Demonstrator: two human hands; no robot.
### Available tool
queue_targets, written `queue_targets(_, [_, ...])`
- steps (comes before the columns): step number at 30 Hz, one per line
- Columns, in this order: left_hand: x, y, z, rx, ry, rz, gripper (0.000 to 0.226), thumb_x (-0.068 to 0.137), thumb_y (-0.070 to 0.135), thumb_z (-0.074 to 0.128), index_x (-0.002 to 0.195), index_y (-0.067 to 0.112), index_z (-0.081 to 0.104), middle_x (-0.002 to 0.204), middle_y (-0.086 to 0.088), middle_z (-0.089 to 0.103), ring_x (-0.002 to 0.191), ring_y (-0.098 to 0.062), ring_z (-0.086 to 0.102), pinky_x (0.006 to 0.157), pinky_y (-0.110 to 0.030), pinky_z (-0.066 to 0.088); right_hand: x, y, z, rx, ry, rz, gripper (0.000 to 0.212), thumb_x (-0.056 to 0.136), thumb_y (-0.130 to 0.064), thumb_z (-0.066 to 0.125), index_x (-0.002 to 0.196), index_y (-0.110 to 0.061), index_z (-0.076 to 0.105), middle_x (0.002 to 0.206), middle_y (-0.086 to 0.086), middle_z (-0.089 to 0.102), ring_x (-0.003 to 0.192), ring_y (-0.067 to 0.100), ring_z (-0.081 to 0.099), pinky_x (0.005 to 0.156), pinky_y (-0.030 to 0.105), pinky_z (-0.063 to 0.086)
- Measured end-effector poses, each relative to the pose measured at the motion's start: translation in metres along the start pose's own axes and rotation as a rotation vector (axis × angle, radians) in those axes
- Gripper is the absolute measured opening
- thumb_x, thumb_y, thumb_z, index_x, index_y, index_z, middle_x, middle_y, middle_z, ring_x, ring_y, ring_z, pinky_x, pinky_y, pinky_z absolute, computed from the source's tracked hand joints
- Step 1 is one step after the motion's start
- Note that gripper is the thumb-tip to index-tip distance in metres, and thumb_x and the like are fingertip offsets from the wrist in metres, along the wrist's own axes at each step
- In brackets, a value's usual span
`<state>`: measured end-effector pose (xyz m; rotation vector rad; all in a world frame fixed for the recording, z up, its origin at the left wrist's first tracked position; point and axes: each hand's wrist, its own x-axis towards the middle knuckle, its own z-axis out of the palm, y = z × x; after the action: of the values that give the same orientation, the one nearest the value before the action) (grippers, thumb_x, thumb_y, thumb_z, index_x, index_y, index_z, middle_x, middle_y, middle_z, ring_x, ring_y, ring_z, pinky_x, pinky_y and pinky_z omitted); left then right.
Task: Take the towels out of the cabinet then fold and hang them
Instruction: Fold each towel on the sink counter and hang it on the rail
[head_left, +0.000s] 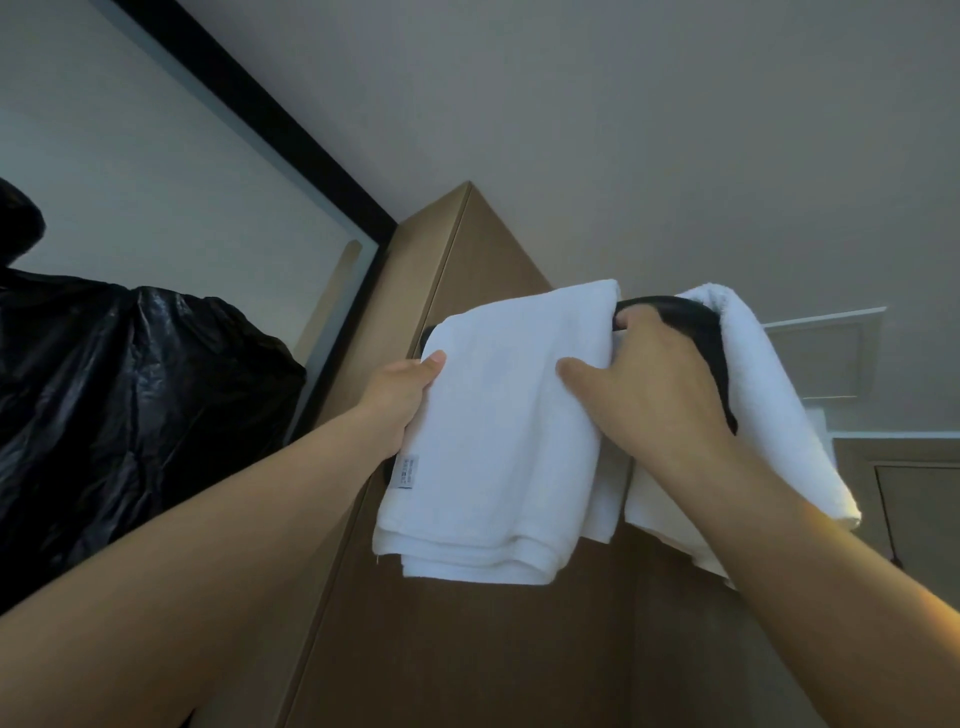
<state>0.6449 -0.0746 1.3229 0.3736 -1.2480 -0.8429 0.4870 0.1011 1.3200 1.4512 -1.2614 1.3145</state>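
By a brown cabinet (467, 649), left hand (402, 397) and right hand (654, 384) grip a towel (498, 441), tag (407, 471) illegible.

A crumpled black plastic bag (130, 395) fills the left side, glossy and deeply creased. Behind it a mirror (156, 171) with a thick black frame (291, 130) runs diagonally up to the left. A plain grey ceiling (623, 130) spans the top. At far right sits a rectangular recessed hatch (821, 358) with a pale surround.
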Motion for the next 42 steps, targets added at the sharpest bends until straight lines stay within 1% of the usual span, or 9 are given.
queue_targets(4, [-0.007,0.004,-0.005,0.023,-0.059,-0.053,0.031,0.096,0.032,0.058,0.114,0.006,0.064,0.108,-0.01,0.071,0.101,-0.029,0.067,0.092,-0.044,0.053,0.007,0.014,0.0,0.079,-0.084,0.02,0.024,0.086,-0.024,0.064,0.075,-0.005,0.054,0.061,0.0,0.048,0.058,0.016,0.048,0.051,0.029,0.033])
queue_targets(7, [-0.019,0.002,-0.012,0.068,-0.13,-0.12,0.03,0.097,0.035,0.057,0.106,0.008,0.067,0.102,-0.006,0.074,0.094,-0.024,0.07,0.077,-0.037,0.056,0.009,0.017,0.003,0.125,-0.069,0.025,0.016,0.087,-0.021,0.062,0.087,-0.006,0.055,0.07,-0.003,0.052,0.061,0.01,0.048,0.05,0.025,0.031])
queue_targets(10, [-0.024,-0.001,-0.016,0.067,-0.082,-0.068,0.028,0.096,0.032,0.06,0.103,0.005,0.067,0.103,-0.009,0.074,0.095,-0.027,0.07,0.085,-0.041,0.056,0.011,0.015,0.008,0.197,-0.086,0.017,0.016,0.09,-0.021,0.059,0.097,-0.013,0.047,0.081,-0.007,0.052,0.067,0.004,0.046,0.051,0.022,0.028])
queue_targets(16, [-0.007,0.023,-0.002,0.127,0.158,0.184,0.026,0.093,0.032,0.063,0.083,0.008,0.064,0.09,-0.008,0.068,0.081,-0.026,0.062,0.082,-0.033,0.05,0.027,-0.001,0.008,0.138,0.096,-0.183,0.016,0.091,-0.022,0.058,0.092,-0.011,0.046,0.08,0.0,0.052,0.072,0.019,0.047,0.059,0.032,0.029])
queue_targets(23, [0.016,0.022,0.015,0.257,0.217,0.241,0.022,0.095,0.031,0.058,0.091,0.01,0.064,0.092,-0.006,0.063,0.086,-0.023,0.056,0.08,-0.028,0.043,0.053,-0.009,0.004,-0.295,0.107,-0.178,0.027,0.09,-0.028,0.054,0.104,-0.005,0.055,0.116,0.015,0.057,0.112,0.035,0.049,0.09,0.041,0.036])
queue_targets(30, [0.013,0.007,0.008,0.407,0.219,0.317,0.033,0.099,0.036,0.049,0.092,0.006,0.06,0.079,0.0,0.055,0.079,-0.02,0.049,0.065,-0.028,0.037,0.041,0.003,0.008,-0.328,0.11,-0.225,0.023,0.09,-0.033,0.053,0.093,-0.011,0.045,0.108,0.014,0.06,0.104,0.033,0.052,0.101,0.042,0.03])
queue_targets(34, [-0.005,0.008,0.013,0.573,0.278,0.372,0.036,0.1,0.034,0.046,0.123,0.008,0.052,0.118,-0.008,0.057,0.103,-0.025,0.053,0.078,-0.03,0.038,0.038,0.003,0.009,-0.346,0.123,-0.222,0.031,0.091,-0.035,0.054,0.102,-0.006,0.053,0.111,0.015,0.06,0.108,0.034,0.052,0.106,0.044,0.028])
queue_targets(37, [-0.034,0.006,0.022,0.75,0.341,0.704,0.038,0.101,0.033,0.04,0.13,0.011,0.048,0.131,-0.008,0.046,0.119,-0.023,0.043,0.093,-0.028,0.032,0.036,0.005,0.008,-0.329,0.143,-0.245,0.033,0.089,-0.037,0.056,0.099,-0.005,0.055,0.108,0.016,0.06,0.105,0.034,0.052,0.104,0.042,0.029])
queue_targets(42, [-0.079,0.001,0.03,0.678,-0.052,0.893,0.051,0.1,0.039,0.029,0.14,0.015,0.047,0.145,-0.002,0.045,0.136,-0.014,0.036,0.115,-0.037,0.027,0.024,0.009,0.0,-0.097,0.153,-0.256,0.03,0.089,-0.034,0.058,0.094,-0.005,0.067,0.104,0.011,0.063,0.102,0.027,0.054,0.098,0.037,0.036])
